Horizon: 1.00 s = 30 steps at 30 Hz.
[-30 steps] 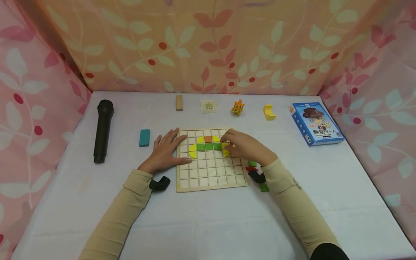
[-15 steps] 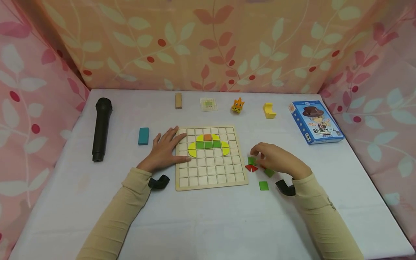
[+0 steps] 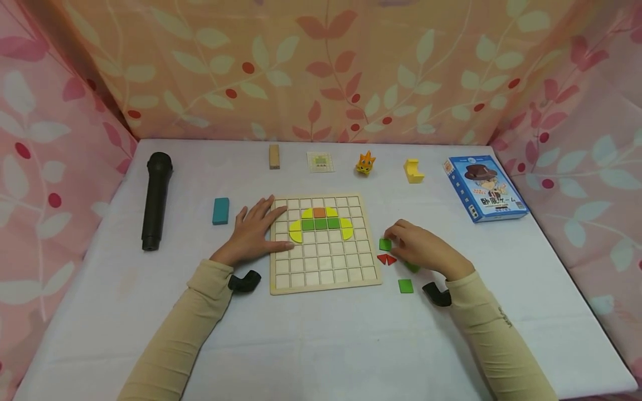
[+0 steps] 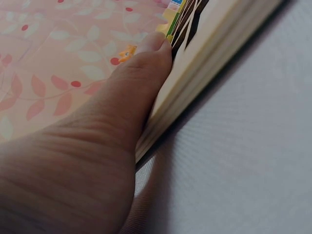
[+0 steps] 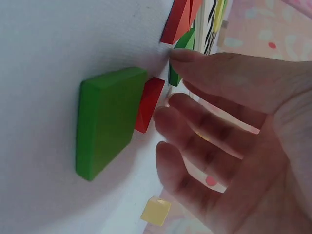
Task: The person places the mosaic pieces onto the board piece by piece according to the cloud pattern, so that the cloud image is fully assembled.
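Note:
My left hand [image 3: 253, 231] rests with spread fingers on the left edge of a wooden grid board [image 3: 326, 275]. On the board lie yellow quarter-round tiles [image 3: 296, 231], a row of green square tiles [image 3: 321, 224] and an orange square tile [image 3: 319, 213]. Right of the board, the thumb and index finger of my right hand [image 3: 423, 248] pinch a green square tile [image 3: 384, 244] at its edge, low over the table. Red triangular tiles [image 3: 387, 259] lie just below it. Another green tile [image 5: 109, 122] and a red triangle [image 5: 148, 105] sit beneath the hand in the right wrist view.
One more green tile [image 3: 405, 286] lies nearer me. Along the back stand a wooden block [image 3: 273, 157], a pattern card [image 3: 320, 162], an orange figurine [image 3: 365, 162], a yellow block [image 3: 413, 171] and a blue game box [image 3: 485, 188]. A black microphone [image 3: 157, 200] and teal block [image 3: 220, 211] are left.
From a yellow tile on the board, my right hand has moved right to the loose tiles, and the green tile there has shifted slightly toward the board. My left hand stays on the board.

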### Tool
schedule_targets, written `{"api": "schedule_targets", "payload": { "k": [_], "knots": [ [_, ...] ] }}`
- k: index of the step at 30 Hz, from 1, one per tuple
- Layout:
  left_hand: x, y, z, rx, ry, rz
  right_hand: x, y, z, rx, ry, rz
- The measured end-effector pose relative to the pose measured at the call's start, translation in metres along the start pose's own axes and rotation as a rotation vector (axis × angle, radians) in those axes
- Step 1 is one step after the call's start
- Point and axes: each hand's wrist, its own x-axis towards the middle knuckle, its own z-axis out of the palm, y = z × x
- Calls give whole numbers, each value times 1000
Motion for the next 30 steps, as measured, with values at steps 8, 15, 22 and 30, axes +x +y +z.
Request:
{"api": "schedule_targets", "payload": {
  "k": [8, 15, 22, 30],
  "knots": [
    [1, 0, -1, 11, -1, 3, 5, -2, 0, 23, 35, -47],
    [0, 1, -2, -4, -3, -5, 15, -25, -11, 77, 86, -158],
    [-3, 0, 0, -23, -10, -2, 38, -55, -6, 30, 75, -260],
    [-2, 1, -1, -10, -3, 3, 65, -84, 6, -30, 74, -433]
  ]
}}
